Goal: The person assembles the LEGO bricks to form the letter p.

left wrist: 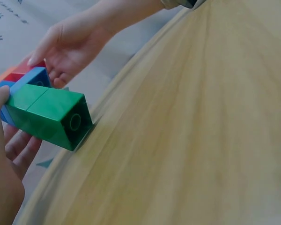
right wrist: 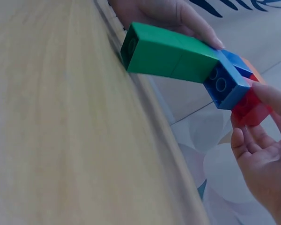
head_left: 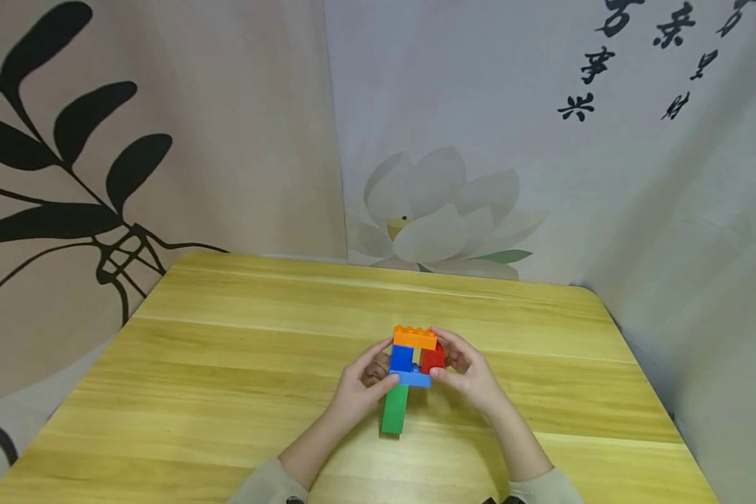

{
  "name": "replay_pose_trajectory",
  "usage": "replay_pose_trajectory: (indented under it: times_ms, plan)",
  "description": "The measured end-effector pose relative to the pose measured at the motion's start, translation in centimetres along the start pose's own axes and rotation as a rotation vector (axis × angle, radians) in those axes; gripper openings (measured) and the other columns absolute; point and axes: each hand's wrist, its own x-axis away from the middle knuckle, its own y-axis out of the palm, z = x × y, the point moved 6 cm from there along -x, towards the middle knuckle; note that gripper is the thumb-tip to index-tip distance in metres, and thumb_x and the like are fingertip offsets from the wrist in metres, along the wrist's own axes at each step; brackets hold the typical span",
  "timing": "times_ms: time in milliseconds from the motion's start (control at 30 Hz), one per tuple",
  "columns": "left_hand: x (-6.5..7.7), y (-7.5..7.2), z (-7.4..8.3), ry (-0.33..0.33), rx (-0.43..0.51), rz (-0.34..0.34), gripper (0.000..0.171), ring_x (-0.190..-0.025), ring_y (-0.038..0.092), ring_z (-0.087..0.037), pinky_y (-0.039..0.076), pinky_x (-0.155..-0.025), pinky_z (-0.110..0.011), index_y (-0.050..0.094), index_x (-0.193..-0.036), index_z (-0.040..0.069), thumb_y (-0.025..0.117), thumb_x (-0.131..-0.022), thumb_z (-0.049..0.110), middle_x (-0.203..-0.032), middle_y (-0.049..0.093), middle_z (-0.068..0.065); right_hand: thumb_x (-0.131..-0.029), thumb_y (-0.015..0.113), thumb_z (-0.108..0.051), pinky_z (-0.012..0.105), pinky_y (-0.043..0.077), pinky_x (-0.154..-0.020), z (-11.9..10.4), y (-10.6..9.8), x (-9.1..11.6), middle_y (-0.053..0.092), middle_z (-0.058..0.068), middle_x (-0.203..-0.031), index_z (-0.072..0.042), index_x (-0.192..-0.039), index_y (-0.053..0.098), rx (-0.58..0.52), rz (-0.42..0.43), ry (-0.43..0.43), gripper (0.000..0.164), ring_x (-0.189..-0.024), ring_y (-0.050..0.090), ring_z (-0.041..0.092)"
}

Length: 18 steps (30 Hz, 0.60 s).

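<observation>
Both hands hold one figure built of toy building bricks. Two stacked green bricks (left wrist: pixel 51 110) form its leg, and a light blue brick (head_left: pixel 412 379) lies across their top. On that stand a darker blue brick (head_left: pixel 401 358) at the left and a red brick (head_left: pixel 435 360) at the right, with a small gap between. An orange brick (head_left: pixel 414 339) bridges them, studs up. My left hand (head_left: pixel 360 383) grips the left side, thumb on the light blue brick. My right hand (head_left: pixel 472 374) pinches the red side, thumb in front, forefinger up by the orange brick.
The figure is over the middle of a wooden table (head_left: pixel 227 392). Behind the table hangs a pale backdrop cloth (head_left: pixel 258 140) with dark leaves, a lotus flower and black characters printed on it. Grey sleeves (head_left: pixel 267 484) cover the forearms near the front.
</observation>
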Motion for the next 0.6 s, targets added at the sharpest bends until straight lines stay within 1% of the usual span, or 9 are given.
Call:
replay_pose_trajectory:
  times_ms: [100,233,333,467,567,600]
  plan:
    - [-0.3,0.0,-0.2,-0.015,0.018,0.005,0.054,-0.083,0.058,-0.024,0.052,-0.071,-0.025,0.049,-0.137,0.002,0.069,-0.087,0.002,-0.104,0.059,-0.012,-0.085,0.069,0.002,0.029,0.048,-0.091,0.8,-0.1,-0.3,0.056,0.02,-0.127,-0.003,-0.141,0.043,-0.018,0.014,0.05,0.062,-0.107,0.057,0.022]
    - [-0.6,0.0,-0.4,-0.039,0.005,0.012,0.054,-0.086,0.058,-0.026,0.052,-0.073,-0.027,0.049,-0.137,0.002,0.069,-0.087,0.003,-0.104,0.059,-0.013,-0.085,0.068,0.004,0.03,0.046,-0.094,1.7,-0.2,-0.6,0.053,0.021,-0.131,-0.002,-0.141,0.042,-0.03,0.034,0.108,0.062,-0.113,0.053,0.027]
    - [-0.9,0.0,-0.6,-0.066,-0.036,0.021,0.054,-0.087,0.056,-0.025,0.05,-0.074,-0.028,0.049,-0.138,0.005,0.069,-0.088,0.006,-0.103,0.059,-0.012,-0.086,0.067,0.004,0.029,0.045,-0.095,1.0,-0.1,-0.8,0.053,0.022,-0.13,0.001,-0.14,0.042,-0.02,0.038,0.126,0.06,-0.113,0.051,0.032]
    - [-1.0,0.0,-0.7,-0.094,-0.092,0.027,0.055,-0.09,0.054,-0.03,0.046,-0.072,-0.028,0.048,-0.139,0.008,0.07,-0.088,0.009,-0.106,0.059,-0.011,-0.087,0.067,0.002,0.029,0.045,-0.094,0.1,0.1,-1.0,0.055,0.023,-0.126,0.002,-0.139,0.043,-0.011,0.031,0.14,0.057,-0.109,0.051,0.033]
    - [-1.1,0.0,-0.8,-0.097,-0.113,0.024,0.055,-0.094,0.055,-0.034,0.046,-0.075,-0.031,0.048,-0.139,0.007,0.069,-0.089,0.01,-0.112,0.058,-0.012,-0.088,0.067,0.0,0.035,0.044,-0.094,0.7,0.1,-1.2,0.057,0.021,-0.123,0.0,-0.139,0.044,-0.009,0.025,0.167,0.056,-0.106,0.051,0.032]
    - [-1.2,-0.1,-0.9,-0.096,-0.116,0.023,0.055,-0.096,0.055,-0.034,0.046,-0.076,-0.033,0.047,-0.139,0.006,0.069,-0.089,0.01,-0.114,0.058,-0.012,-0.088,0.067,-0.001,0.037,0.044,-0.094,0.9,0.1,-1.3,0.057,0.02,-0.123,-0.001,-0.139,0.044,-0.004,0.022,0.176,0.056,-0.106,0.051,0.032]
